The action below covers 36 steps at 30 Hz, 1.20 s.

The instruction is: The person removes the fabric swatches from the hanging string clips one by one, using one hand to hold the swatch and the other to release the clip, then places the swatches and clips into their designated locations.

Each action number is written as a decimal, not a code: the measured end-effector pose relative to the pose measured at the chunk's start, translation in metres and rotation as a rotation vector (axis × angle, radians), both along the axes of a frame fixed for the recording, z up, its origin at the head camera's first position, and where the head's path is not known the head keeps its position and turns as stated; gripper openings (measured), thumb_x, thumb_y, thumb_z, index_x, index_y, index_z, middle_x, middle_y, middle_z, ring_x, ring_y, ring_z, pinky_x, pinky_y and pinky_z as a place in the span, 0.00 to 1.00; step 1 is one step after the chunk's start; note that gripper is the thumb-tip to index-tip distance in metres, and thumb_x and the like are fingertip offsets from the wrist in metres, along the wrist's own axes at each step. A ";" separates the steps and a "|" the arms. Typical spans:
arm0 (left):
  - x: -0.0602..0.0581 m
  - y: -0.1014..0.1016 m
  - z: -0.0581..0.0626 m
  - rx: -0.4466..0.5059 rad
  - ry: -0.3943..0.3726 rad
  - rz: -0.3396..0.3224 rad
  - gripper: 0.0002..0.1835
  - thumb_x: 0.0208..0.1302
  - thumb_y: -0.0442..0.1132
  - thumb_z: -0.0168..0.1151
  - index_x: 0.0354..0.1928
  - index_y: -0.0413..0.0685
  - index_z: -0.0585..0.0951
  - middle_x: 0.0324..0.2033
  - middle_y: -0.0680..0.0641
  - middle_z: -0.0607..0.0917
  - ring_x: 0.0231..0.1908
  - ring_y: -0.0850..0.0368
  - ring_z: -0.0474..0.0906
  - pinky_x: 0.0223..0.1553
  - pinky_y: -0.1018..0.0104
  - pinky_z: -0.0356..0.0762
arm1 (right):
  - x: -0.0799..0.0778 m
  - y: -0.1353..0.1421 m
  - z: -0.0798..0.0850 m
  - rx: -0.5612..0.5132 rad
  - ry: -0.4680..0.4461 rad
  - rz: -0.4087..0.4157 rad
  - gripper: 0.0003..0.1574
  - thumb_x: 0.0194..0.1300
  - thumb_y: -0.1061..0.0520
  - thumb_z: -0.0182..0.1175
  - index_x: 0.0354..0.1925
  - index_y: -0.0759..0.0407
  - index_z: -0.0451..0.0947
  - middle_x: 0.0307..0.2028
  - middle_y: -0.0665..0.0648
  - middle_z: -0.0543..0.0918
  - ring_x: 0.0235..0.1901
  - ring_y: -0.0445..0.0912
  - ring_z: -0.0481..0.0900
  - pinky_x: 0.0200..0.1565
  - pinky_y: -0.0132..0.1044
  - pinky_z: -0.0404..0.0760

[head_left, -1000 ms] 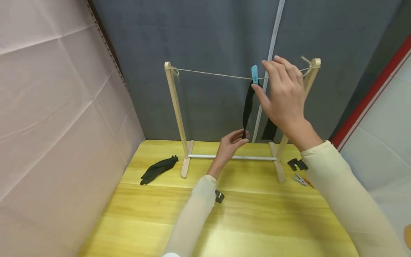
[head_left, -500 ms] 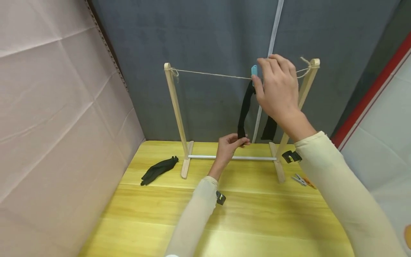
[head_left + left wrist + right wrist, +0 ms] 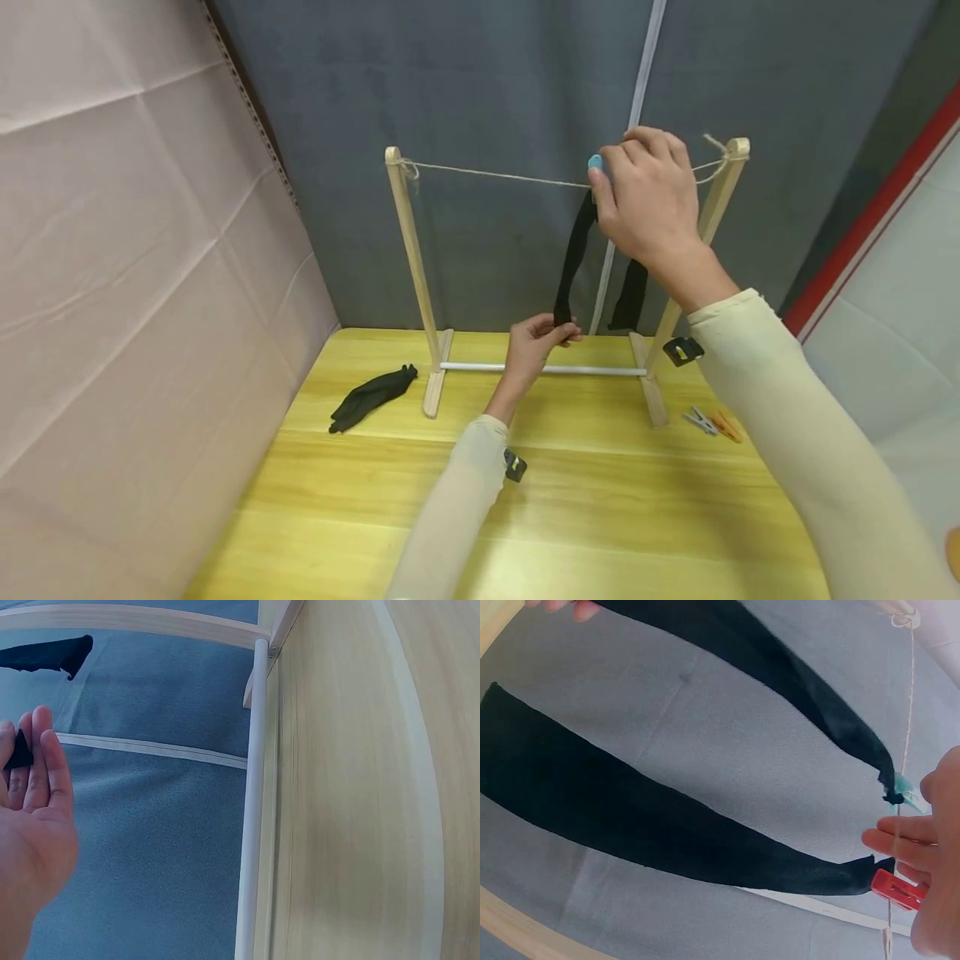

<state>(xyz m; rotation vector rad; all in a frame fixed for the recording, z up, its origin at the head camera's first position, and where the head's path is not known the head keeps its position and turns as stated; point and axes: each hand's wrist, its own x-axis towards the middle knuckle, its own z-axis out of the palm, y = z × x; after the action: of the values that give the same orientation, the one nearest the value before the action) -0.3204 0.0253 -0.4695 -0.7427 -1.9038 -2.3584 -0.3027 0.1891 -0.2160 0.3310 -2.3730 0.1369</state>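
Observation:
My right hand [image 3: 652, 196] is raised at the line, pinching a blue clothespin [image 3: 596, 162] between thumb and forefinger; mostly its top shows. From this clothespin [image 3: 906, 792] hangs a narrow black cloth strip [image 3: 574, 250], its upper end gathered. Lower down, my left hand [image 3: 529, 350] pinches the strip's bottom end, and in the left wrist view a dark corner of the strip [image 3: 20, 753] pokes out between thumb and fingers. A second black strip [image 3: 652, 817] hangs beside it from a red clothespin [image 3: 897, 889], partly behind my right hand in the head view.
The twine [image 3: 495, 174] runs between two wooden posts [image 3: 411, 250], joined low by a white rod [image 3: 480, 367]. On the table [image 3: 337, 500] lie folded black cloth [image 3: 372, 398] at left, and grey [image 3: 700, 421] and orange [image 3: 726, 427] clothespins at right.
My right hand has moved left from beside the blue clothespin and closed on it, covering more of it. My left hand has lowered slightly, with the held strip turned flatter toward the view.

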 end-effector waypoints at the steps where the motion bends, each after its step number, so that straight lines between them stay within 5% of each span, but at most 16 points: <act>1: 0.000 0.000 0.000 0.000 0.001 0.001 0.15 0.72 0.41 0.70 0.51 0.37 0.89 0.42 0.38 0.93 0.41 0.56 0.93 0.51 0.47 0.89 | 0.001 0.000 0.000 -0.013 -0.002 0.006 0.34 0.87 0.41 0.37 0.63 0.63 0.80 0.60 0.67 0.85 0.76 0.57 0.65 0.81 0.52 0.55; 6: 0.000 0.001 -0.002 -0.002 0.002 0.014 0.11 0.72 0.42 0.70 0.50 0.44 0.90 0.41 0.41 0.94 0.40 0.56 0.93 0.51 0.45 0.89 | 0.002 -0.001 0.003 -0.076 -0.015 0.054 0.32 0.86 0.42 0.41 0.58 0.62 0.83 0.56 0.66 0.87 0.76 0.56 0.66 0.81 0.53 0.54; 12: 0.001 -0.001 -0.003 0.003 0.004 0.008 0.18 0.73 0.40 0.69 0.54 0.30 0.86 0.42 0.39 0.93 0.41 0.55 0.93 0.48 0.59 0.90 | 0.005 -0.003 0.005 -0.141 -0.039 0.089 0.25 0.83 0.44 0.52 0.56 0.62 0.82 0.55 0.64 0.88 0.75 0.56 0.66 0.81 0.53 0.52; 21: 0.004 0.001 -0.002 0.021 0.017 0.020 0.18 0.72 0.40 0.69 0.53 0.29 0.85 0.42 0.37 0.93 0.39 0.59 0.93 0.52 0.39 0.87 | 0.007 -0.003 0.001 -0.374 0.049 0.241 0.19 0.75 0.48 0.66 0.52 0.61 0.85 0.48 0.61 0.90 0.60 0.56 0.72 0.74 0.53 0.50; 24: 0.005 0.003 -0.002 0.018 0.019 0.023 0.16 0.72 0.40 0.69 0.52 0.33 0.87 0.42 0.37 0.93 0.39 0.59 0.93 0.51 0.43 0.89 | 0.008 -0.002 0.000 -0.443 0.090 0.267 0.18 0.73 0.48 0.68 0.49 0.61 0.87 0.46 0.61 0.91 0.55 0.55 0.71 0.71 0.53 0.47; 29: 0.006 0.003 -0.001 0.014 0.019 0.031 0.12 0.72 0.41 0.70 0.49 0.40 0.89 0.42 0.37 0.93 0.40 0.57 0.93 0.50 0.50 0.90 | 0.008 0.001 -0.001 -0.495 0.115 0.290 0.17 0.72 0.47 0.68 0.47 0.59 0.88 0.44 0.59 0.90 0.51 0.43 0.68 0.69 0.50 0.46; 36: 0.005 0.001 0.002 0.007 0.039 0.024 0.17 0.72 0.43 0.70 0.51 0.34 0.87 0.43 0.37 0.93 0.40 0.59 0.93 0.51 0.47 0.89 | 0.001 0.003 -0.006 -0.555 0.150 0.308 0.11 0.71 0.51 0.71 0.41 0.57 0.90 0.33 0.45 0.81 0.51 0.29 0.59 0.70 0.50 0.45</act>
<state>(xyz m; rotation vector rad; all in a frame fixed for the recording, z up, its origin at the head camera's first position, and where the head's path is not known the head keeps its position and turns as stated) -0.3157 0.0263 -0.4672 -0.7552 -1.8772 -2.3180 -0.3014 0.1917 -0.2224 0.4130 -2.0191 0.8623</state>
